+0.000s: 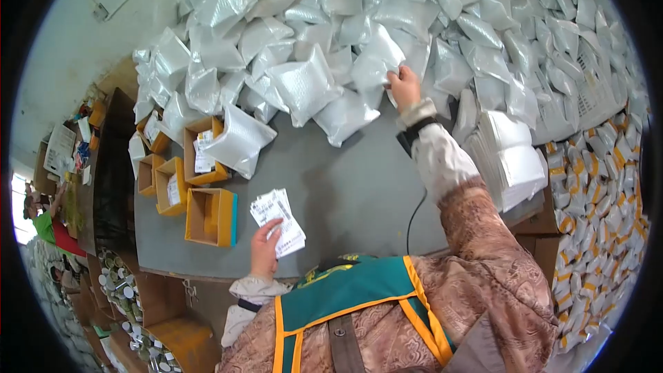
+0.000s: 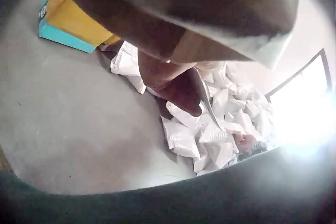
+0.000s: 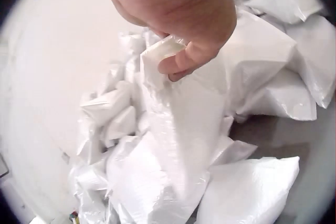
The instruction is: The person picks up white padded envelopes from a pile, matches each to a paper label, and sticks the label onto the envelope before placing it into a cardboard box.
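Observation:
At the front of the table, my left hand (image 1: 264,254) holds a small fanned stack of printed white labels (image 1: 282,215), with the fingers across their face. Seen from the left wrist, that hand (image 2: 169,81) is dark and the labels (image 2: 231,8) spread across the top of the view. My right hand (image 1: 406,88) reaches out to the heap and pinches the edge of a white bubble mailer (image 1: 376,56). The right wrist view has this mailer (image 3: 184,119) hanging below the thumb and fingertips, over other puffy mailers (image 3: 249,195).
Yellow cardboard boxes (image 1: 169,185) stand at the table's left, some with labels inside. A mailer (image 1: 240,141) leans beside them. Flat white sleeves (image 1: 507,159) are stacked at right, near a black cable (image 1: 412,221). Piled mailers (image 1: 345,0) cover the back of the grey table (image 1: 345,186).

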The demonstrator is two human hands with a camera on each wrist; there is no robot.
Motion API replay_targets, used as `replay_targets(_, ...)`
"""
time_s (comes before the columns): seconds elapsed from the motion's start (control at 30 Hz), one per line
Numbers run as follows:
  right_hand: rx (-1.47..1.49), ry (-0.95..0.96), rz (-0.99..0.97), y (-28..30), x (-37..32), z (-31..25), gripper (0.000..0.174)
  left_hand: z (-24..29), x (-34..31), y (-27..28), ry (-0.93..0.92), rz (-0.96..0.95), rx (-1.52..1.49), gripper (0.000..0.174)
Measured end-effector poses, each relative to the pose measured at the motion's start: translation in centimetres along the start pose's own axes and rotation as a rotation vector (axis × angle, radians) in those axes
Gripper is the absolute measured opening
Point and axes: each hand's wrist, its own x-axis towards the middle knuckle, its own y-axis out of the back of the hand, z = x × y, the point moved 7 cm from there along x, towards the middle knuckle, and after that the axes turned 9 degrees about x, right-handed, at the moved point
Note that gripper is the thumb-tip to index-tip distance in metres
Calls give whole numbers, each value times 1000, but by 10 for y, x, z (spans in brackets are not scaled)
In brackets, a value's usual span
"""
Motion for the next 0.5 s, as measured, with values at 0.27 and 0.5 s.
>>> replay_targets(0.27, -1021, 274, -829, 53, -315, 36, 30, 22, 22, -12, -59, -318, 26, 29)
replay_targets(0.5, -663, -60, -347, 36, -356, -25, 24, 20, 23, -63, -183, -478, 131, 27)
